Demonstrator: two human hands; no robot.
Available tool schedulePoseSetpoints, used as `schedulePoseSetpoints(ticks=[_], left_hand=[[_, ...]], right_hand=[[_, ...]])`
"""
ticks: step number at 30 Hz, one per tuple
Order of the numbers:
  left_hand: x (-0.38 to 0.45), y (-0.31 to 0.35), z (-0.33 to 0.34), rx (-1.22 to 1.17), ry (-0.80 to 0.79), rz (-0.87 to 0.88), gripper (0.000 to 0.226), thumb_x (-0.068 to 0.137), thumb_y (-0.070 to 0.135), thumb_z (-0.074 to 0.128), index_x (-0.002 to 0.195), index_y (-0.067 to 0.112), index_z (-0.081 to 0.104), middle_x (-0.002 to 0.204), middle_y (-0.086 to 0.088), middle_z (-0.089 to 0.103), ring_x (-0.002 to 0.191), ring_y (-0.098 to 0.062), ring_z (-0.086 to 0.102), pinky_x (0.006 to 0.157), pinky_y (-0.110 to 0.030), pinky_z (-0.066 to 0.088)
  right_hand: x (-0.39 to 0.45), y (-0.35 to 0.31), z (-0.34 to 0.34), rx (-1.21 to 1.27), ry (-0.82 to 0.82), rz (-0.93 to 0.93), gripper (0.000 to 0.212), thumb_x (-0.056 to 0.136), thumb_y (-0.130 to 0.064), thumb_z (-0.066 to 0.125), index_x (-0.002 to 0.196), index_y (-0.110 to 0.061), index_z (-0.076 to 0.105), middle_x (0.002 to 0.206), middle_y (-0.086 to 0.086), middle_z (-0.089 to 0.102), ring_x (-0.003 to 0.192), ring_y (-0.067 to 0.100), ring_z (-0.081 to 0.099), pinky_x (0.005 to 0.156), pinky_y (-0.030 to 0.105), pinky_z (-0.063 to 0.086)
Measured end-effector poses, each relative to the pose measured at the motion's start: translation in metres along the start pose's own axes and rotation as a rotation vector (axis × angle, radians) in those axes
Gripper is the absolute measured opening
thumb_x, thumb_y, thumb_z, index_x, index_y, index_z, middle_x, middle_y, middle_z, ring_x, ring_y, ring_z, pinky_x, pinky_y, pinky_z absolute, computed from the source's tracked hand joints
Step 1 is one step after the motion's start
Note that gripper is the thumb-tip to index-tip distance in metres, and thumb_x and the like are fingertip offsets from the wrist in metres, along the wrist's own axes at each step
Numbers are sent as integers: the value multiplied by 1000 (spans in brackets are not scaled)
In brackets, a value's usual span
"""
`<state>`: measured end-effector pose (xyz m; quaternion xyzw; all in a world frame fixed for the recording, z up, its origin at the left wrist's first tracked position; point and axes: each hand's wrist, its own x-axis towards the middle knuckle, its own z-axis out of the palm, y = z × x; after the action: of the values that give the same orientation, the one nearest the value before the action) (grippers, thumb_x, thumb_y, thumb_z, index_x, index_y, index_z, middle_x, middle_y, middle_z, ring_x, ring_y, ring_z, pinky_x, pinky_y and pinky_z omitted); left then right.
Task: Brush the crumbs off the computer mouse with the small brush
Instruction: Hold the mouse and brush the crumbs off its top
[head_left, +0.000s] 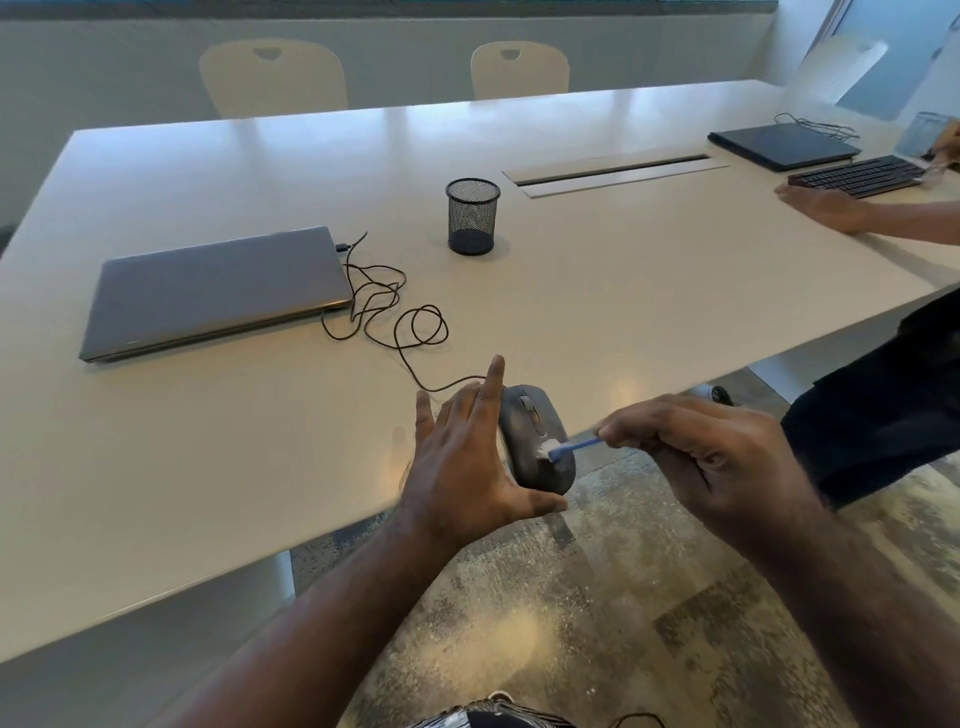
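Note:
A dark grey wired computer mouse (530, 431) is held at the table's near edge, partly over the floor. My left hand (462, 467) grips it from the left side, thumb under its rear end and index finger stretched along its side. My right hand (711, 457) pinches the thin blue handle of a small brush (571, 448). The brush's white bristles rest on the mouse's back, where pale crumbs or dust lie. The mouse's black cable (400, 317) runs in loose loops to a shut grey laptop (218, 291).
A black mesh pen cup (471, 215) stands mid-table near a cable slot (613, 174). At the far right another person's hand (826, 205) rests by a black keyboard (857, 175) and a dark laptop (782, 145). Two chairs stand behind the white table (675, 291).

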<state>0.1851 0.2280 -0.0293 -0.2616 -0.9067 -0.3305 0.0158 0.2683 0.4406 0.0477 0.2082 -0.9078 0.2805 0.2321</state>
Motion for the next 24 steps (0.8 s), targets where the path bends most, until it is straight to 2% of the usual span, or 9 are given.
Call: schedulePoseSetpoints(ticks=[5,7,10,13,16,18,20,24], left_hand=[[0,-4,-1,-20,12,-45,148,47,84,71,154,28,-13,150,4,34,143,-12,24,120,-52,-7],[0,-3,0,-28,16,-55,147,46,84,71,154,28,-12,149,4,36,142,-12,26,120,-52,-6],[2,-2,0,-35,13,-50,147,47,83,72,155,27,-12,150,3,36,143,-13,26,121,-52,-6],[2,0,-1,-63,22,-48,146,49,81,74,155,27,-10,150,3,36,143,-12,25,121,-51,-6],[3,0,-1,-91,22,-49,145,48,82,73,155,27,-8,151,4,36,143,-11,25,121,-51,-5],[3,-1,-2,-98,24,-58,146,47,82,72,156,27,-7,151,4,36,143,-11,25,121,-52,-5],[3,-2,-3,-99,27,-64,146,47,83,72,156,27,-7,151,4,36,143,-12,25,121,-51,-5],[4,-1,-4,-106,33,-65,146,47,82,73,156,25,-6,151,5,37,143,-11,26,121,-50,-5]], right_hand=[[-7,6,-1,18,-65,21,21,83,-6,66,100,-15,74,93,-11,72,87,-4,68,73,19,57],[-9,8,-2,24,-48,52,21,84,-3,67,100,-14,74,92,-10,73,86,-3,69,73,22,58],[-9,7,-4,107,73,137,25,82,8,70,97,-12,74,88,-6,74,82,3,72,71,30,61],[-8,3,1,210,131,226,16,85,-4,66,96,-13,73,85,-6,75,79,7,73,71,30,61],[-11,7,9,189,157,348,17,86,-11,65,99,-20,71,85,-11,73,77,3,72,71,25,60],[-12,12,10,178,234,416,20,86,-9,66,99,-23,69,86,-13,72,77,3,72,72,25,60],[-13,16,9,181,292,450,20,87,-5,66,101,-19,70,86,-9,73,77,6,73,72,29,61],[-12,11,9,312,278,467,20,87,-2,65,96,-20,70,83,-6,76,75,12,74,71,29,60]])
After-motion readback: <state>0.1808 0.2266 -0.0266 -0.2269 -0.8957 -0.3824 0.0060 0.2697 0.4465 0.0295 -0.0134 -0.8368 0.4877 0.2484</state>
